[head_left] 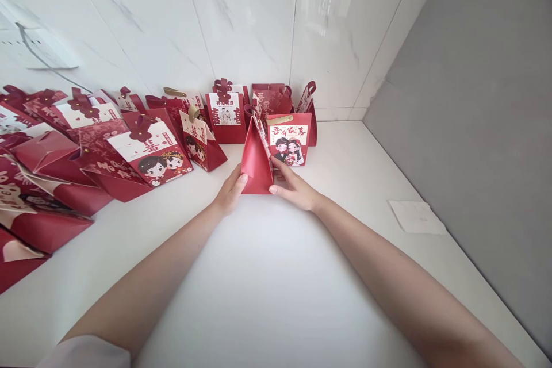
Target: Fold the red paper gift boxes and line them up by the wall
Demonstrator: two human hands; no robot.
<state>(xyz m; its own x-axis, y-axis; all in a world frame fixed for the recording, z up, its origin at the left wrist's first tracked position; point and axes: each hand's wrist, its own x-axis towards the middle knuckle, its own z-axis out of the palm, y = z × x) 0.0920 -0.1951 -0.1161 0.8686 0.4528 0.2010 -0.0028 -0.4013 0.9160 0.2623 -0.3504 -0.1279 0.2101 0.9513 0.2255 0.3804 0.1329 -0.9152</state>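
Between my two hands stands a red triangular gift box [257, 169], upright on the white table with its plain side facing me and a ribbon loop at its peak. My left hand [231, 188] grips its lower left side, thumb along the near edge. On the opposite side, my right hand [293, 187] presses against the lower right with thumb and fingers. Just behind it on the right is a gift box with a cartoon couple [293, 141]. To the left stands a smaller-looking tilted gift box [202, 141] with a gold ribbon.
Many more red gift boxes [149, 149] crowd the left side and line the tiled wall [241, 17]. A folded white tissue [417, 217] lies at the right, near the grey panel [470, 126]. A socket with a cable [43, 49] is on the wall.
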